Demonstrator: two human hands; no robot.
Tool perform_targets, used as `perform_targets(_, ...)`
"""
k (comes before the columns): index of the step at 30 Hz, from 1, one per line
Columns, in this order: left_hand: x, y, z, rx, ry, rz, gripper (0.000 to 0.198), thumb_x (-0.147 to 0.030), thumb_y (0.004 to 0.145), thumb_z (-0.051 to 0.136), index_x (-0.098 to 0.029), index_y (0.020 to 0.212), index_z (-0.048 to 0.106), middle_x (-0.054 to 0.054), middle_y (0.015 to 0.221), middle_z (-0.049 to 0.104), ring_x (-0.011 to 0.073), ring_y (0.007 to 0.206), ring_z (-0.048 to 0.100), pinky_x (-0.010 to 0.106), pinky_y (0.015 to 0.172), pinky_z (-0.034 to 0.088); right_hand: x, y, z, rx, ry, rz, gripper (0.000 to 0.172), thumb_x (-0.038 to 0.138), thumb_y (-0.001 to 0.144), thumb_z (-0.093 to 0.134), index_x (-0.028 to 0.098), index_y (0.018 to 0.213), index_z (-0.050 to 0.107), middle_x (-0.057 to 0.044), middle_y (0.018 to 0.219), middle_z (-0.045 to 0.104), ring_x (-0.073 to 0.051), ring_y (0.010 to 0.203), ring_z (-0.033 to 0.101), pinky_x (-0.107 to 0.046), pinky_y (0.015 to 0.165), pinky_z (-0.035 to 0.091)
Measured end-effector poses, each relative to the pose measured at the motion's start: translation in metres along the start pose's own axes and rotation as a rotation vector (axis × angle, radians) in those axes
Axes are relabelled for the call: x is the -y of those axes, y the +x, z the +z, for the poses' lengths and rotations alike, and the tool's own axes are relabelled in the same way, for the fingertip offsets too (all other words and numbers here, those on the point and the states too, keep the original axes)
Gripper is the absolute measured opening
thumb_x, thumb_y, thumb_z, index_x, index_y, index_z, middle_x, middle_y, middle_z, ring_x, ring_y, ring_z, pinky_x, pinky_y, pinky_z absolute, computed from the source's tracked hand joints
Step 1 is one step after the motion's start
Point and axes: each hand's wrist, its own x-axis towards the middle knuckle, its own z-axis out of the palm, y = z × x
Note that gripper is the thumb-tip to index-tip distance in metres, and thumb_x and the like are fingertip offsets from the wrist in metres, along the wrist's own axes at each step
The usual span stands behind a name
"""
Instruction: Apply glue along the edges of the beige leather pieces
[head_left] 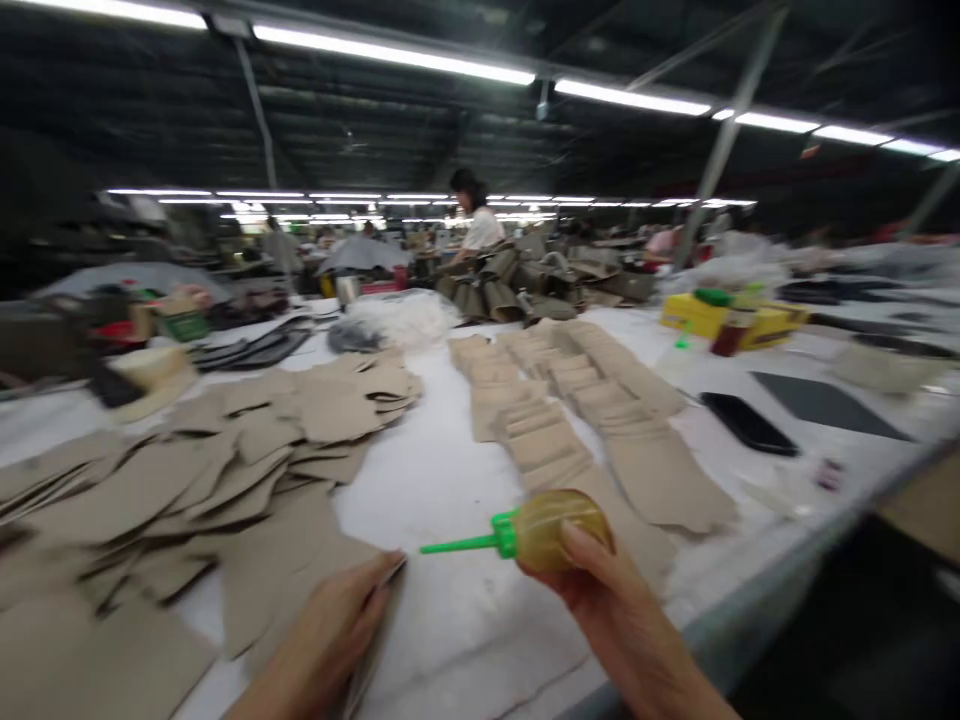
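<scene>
Bare hands [330, 630], bare forearms, no sleeves

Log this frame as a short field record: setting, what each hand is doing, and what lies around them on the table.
setting: long white table in a large workshop under strip lights
right hand: holds a yellowish squeeze bottle, its green nozzle pointing left
left hand: rests flat on a tan cut piece
left of hands: loose pile of tan pieces
ahead: overlapped rows of tan pieces
right: black phone
background: a person at work

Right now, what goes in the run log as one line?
right hand: holds squeeze bottle, green nozzle pointing left | left hand: on tan cut piece | white table: more pieces spread
</scene>
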Motion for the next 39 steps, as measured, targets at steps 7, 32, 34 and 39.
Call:
perform_targets(7, 0.009, -0.004, -0.002, 0.048, -0.143, 0.016, 0.040, -0.014, 0.083, 0.036, -0.023, 0.110, 0.064, 0.002, 0.111, 0.067, 0.0193, 0.100, 0.062, 0.025, 0.090, 0.044, -0.011, 0.026, 0.002, 0.093, -0.991, -0.388, 0.055, 0.041, 0.071, 0.077, 0.023, 0.116, 0.051, -0.004, 0.095, 0.063, -0.020, 0.080, 0.063, -0.024, 0.069, 0.053)
perform_targets(32, 0.018, -0.008, -0.006, 0.050, -0.238, 0.026, 0.045, -0.013, 0.078, 0.037, -0.024, 0.111, 0.064, 0.001, 0.107, 0.069, 0.0195, 0.099, 0.061, 0.026, 0.090, 0.045, -0.035, 0.033, 0.015, 0.486, -1.465, -0.746, 0.049, 0.034, 0.078, 0.072, 0.026, 0.119, 0.046, -0.005, 0.107, 0.056, -0.020, 0.089, 0.061, -0.026, 0.076, 0.050)
perform_targets(34, 0.018, -0.007, -0.005, 0.045, -0.224, 0.016, 0.045, -0.014, 0.077, 0.038, -0.024, 0.112, 0.064, 0.001, 0.107, 0.069, 0.0197, 0.099, 0.061, 0.026, 0.090, 0.044, -0.035, 0.033, 0.014, 0.513, -1.467, -0.746, 0.049, 0.033, 0.078, 0.071, 0.026, 0.118, 0.046, -0.005, 0.106, 0.056, -0.020, 0.087, 0.061, -0.025, 0.074, 0.051)
perform_targets(39, 0.019, -0.007, -0.003, 0.044, -0.207, 0.020, 0.042, -0.014, 0.077, 0.039, -0.024, 0.108, 0.065, 0.001, 0.104, 0.069, 0.0204, 0.097, 0.062, 0.026, 0.088, 0.044, -0.033, 0.035, 0.011, 0.483, -1.459, -0.735, 0.047, 0.034, 0.079, 0.070, 0.026, 0.118, 0.046, -0.005, 0.105, 0.057, -0.019, 0.086, 0.061, -0.024, 0.074, 0.051)
